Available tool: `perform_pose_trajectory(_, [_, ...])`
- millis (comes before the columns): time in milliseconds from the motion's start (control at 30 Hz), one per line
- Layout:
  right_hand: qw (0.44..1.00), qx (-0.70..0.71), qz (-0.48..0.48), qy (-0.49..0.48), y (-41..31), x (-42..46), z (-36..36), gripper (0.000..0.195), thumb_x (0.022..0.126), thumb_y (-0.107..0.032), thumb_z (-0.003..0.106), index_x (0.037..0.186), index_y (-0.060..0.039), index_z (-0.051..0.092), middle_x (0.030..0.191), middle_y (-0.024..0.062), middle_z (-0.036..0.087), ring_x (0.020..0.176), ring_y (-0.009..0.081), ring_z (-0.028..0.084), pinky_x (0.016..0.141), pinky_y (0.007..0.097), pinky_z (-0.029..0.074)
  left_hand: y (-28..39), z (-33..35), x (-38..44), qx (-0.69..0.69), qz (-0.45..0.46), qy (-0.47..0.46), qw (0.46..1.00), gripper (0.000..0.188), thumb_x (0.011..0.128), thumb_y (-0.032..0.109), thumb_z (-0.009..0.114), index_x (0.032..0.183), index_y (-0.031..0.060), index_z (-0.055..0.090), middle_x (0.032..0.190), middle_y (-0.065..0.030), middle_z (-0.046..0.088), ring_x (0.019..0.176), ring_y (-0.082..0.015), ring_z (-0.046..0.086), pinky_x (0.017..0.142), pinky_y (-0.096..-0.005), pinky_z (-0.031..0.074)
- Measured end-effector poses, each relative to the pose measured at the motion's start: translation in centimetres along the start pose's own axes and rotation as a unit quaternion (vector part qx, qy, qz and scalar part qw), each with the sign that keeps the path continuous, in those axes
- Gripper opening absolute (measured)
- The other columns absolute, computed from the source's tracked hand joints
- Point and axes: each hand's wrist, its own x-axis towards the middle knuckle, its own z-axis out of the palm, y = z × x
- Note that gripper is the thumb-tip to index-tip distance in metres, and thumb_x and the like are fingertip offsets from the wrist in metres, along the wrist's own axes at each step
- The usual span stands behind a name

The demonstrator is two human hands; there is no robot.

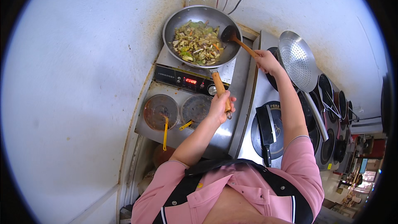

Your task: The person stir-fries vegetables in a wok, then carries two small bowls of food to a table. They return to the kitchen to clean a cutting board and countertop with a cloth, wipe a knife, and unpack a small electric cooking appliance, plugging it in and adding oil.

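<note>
A steel wok with a loop handle at its far side sits on an induction cooker whose red display is lit. Chopped stir-fried vegetables, mixed with pale pieces and orange strips, lie in its middle. My left hand is wrapped around the wok's wooden handle. In my right hand is the handle of a wooden cooking ladle; its dark head rests against the wok's right inner wall, beside the food.
Two lidded round containers with yellow spoons stand in front of the cooker. A black-bladed cleaver lies on a round black hob plate at right. A large perforated strainer and several pans line the right counter. Walls close in left and behind.
</note>
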Motion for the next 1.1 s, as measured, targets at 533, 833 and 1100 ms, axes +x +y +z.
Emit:
perform_pose_trajectory(533, [0.812,-0.263,-0.521,0.002,-2.6,12.0,2.1,0.053,0.067,0.002,0.052,0.116,-0.0158,0.055,0.065,0.0095,0.059,0.051,0.0207,0.055,0.048,0.0324,0.043,1.7,-0.1,-1.3,0.056,-0.027,0.016,0.998,0.022,0.085,0.021,0.054,0.095,0.0099,0.039,0.076,-0.0101,0.053,0.049,-0.012,0.048,0.039,-0.0264,0.042])
perform_pose_trajectory(833, [0.698,-0.62,-0.358,0.022,-8.2,-2.6,-1.1,0.058,0.066,0.001,0.049,0.118,-0.0233,0.052,0.07,0.01,0.058,0.064,0.0291,0.058,0.054,0.0393,0.045,1.8,-0.4,-1.5,0.057,-0.021,0.012,0.998,0.024,0.082,0.021,0.058,0.095,0.0102,0.04,0.079,-0.0103,0.054,0.052,-0.0115,0.048,0.041,-0.0246,0.041])
perform_pose_trajectory(1100, [0.688,-0.657,-0.305,-0.04,-9.9,-7.9,-2.4,0.047,0.068,-0.003,0.051,0.111,-0.0233,0.057,0.068,0.0095,0.058,0.068,0.0282,0.059,0.056,0.0383,0.046,1.9,-0.4,-1.5,0.051,-0.025,0.023,0.998,0.022,0.082,0.019,0.057,0.094,0.011,0.04,0.078,-0.0101,0.055,0.051,-0.011,0.048,0.041,-0.0245,0.041])
